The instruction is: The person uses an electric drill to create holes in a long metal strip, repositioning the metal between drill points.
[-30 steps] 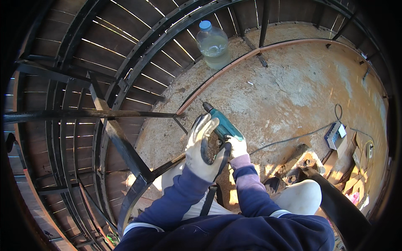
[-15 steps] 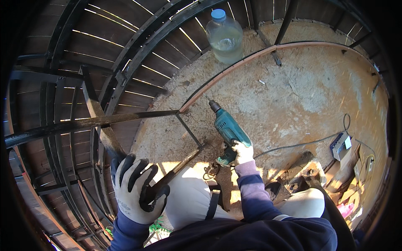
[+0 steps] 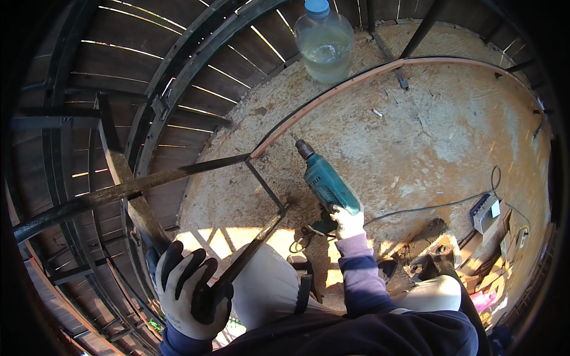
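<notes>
My right hand [image 3: 347, 222], in a pale glove, is wrapped round the handle of a teal power drill [image 3: 328, 181]. The drill's bit points up and left, close to a curved metal strip [image 3: 317, 102] with a reddish-brown face; I cannot tell that they touch. My left hand [image 3: 190, 291], in a white glove with dark fingers and palm, curls round the lower end of a dark metal bar [image 3: 252, 248]. That bar joins a short crosspiece [image 3: 264, 185] and a long dark bar [image 3: 148, 185]. Part of the left grip is hidden behind the fingers.
A large clear bottle with a blue cap [image 3: 323, 47] stands beyond the curved strip. Dark frame bars and slats [image 3: 65, 178] fill the left. A cable [image 3: 415, 209] runs toward a small box [image 3: 485, 212] at the right, near cardboard pieces [image 3: 490, 261].
The view has shifted slightly. My left hand has closed more round the metal bar and its fingers are less spread. The drill stays at nearly the same spot by the strip.
</notes>
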A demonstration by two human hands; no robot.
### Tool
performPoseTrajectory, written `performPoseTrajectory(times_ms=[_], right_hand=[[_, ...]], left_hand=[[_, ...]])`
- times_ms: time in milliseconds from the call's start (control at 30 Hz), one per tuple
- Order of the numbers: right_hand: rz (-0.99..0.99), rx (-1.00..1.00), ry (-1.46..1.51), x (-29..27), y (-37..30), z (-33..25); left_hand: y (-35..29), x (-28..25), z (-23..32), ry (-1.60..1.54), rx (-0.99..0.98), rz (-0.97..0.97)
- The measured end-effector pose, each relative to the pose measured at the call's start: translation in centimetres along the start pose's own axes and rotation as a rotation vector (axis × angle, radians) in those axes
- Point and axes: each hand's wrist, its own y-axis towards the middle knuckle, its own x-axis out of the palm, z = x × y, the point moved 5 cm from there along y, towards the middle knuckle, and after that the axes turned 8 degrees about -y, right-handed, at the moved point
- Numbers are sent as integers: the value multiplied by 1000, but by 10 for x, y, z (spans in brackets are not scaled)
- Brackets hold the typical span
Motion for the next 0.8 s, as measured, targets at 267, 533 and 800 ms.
performPoseTrajectory(times_ms=[267, 533, 800], right_hand=[[19, 2, -69, 1, 2, -4], [30, 40, -83, -6, 4, 6], [23, 28, -74, -8, 9, 19]], left_hand=[[3, -1, 1, 46, -10, -47], [1, -3, -3, -25, -35, -32], [-3, -1, -6, 0, -9, -15]])
